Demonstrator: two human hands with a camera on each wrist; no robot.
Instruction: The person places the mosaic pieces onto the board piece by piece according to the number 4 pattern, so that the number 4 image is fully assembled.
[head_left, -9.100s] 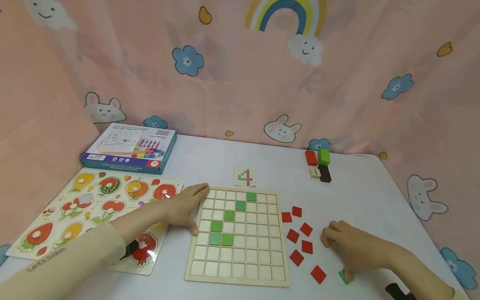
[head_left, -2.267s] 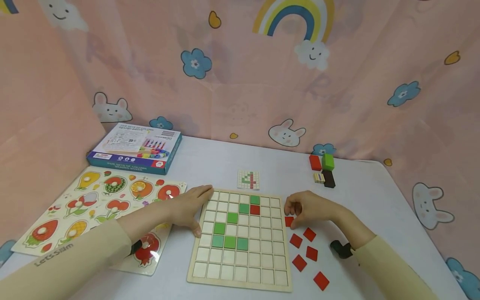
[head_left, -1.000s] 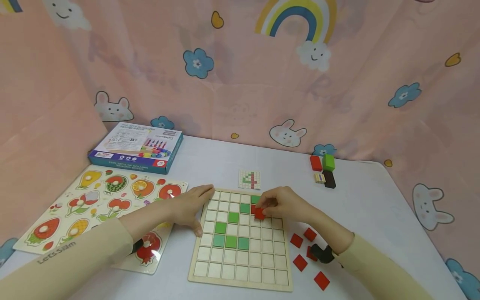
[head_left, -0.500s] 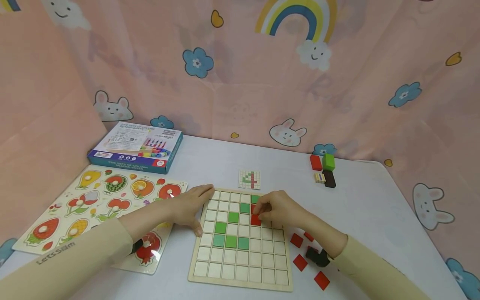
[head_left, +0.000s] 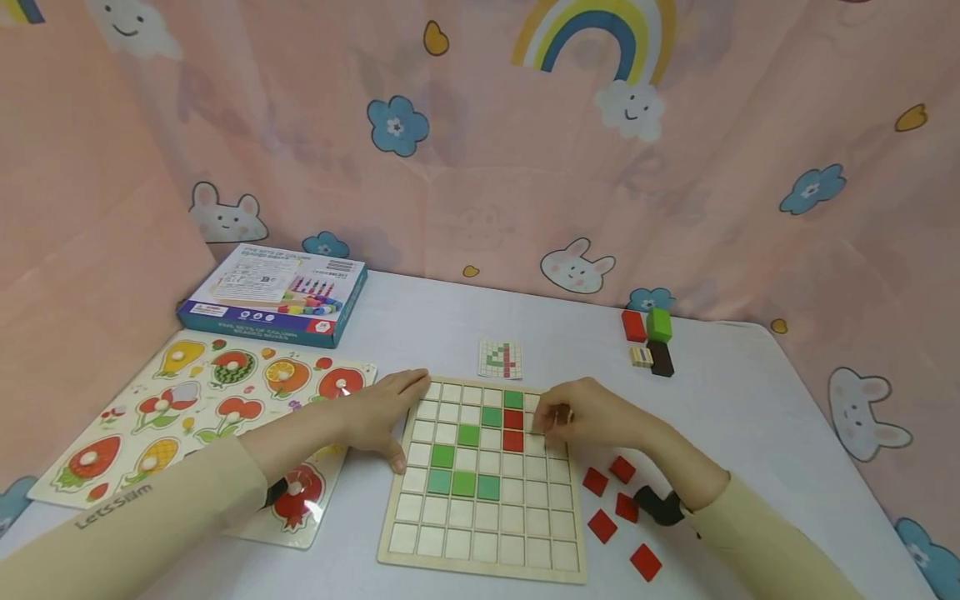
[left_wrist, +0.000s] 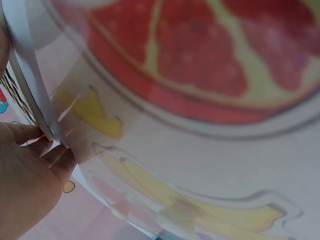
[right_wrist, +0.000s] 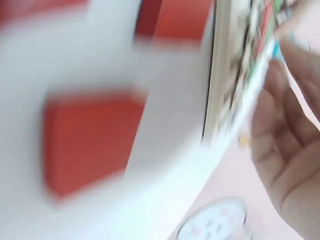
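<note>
While the left hand (head_left: 371, 418) spreads along the left edge of the board (head_left: 480, 569) in the head view, the right hand (head_left: 600, 414) is over its right columns, fingers loosely bent, pinching nothing visible. Two red tiles (head_left: 513, 441) sit there below a green tile (head_left: 513, 401); five loose tiles (head_left: 602, 526) lie right of it. Left wrist: fingertips touch the board's edge. Right wrist: blurred fingers curve near the board, loose tiles on the white table (right_wrist: 170, 100).

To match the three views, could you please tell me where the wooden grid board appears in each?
Head: the wooden grid board, lower centre.
Left wrist: its steep edge, far left.
Right wrist: its blurred edge, upper right of centre.
Shared landmark: the pink backdrop.
</note>
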